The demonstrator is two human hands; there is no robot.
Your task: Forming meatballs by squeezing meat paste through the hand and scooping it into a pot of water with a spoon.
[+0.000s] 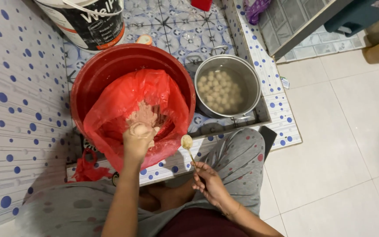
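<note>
My left hand [137, 139] is closed around a lump of pale pinkish paste, squeezed into a ball at the top of the fist, over the red plastic bag [115, 109] of paste that lines the red basin [106, 66]. Level with it to the right, my right hand [210, 182] holds a spoon [187, 142] by its thin handle, with a blob of paste on its bowl. A steel pot [251, 77] of water with several pale balls in it stands right of the basin.
A white and black bucket [88, 19] stands behind the basin. A tiled wall with blue dots [14, 109] rises at left. A low dotted curb [281, 109] borders the sunken floor. My knees in grey dotted trousers [237, 153] rest at its edge.
</note>
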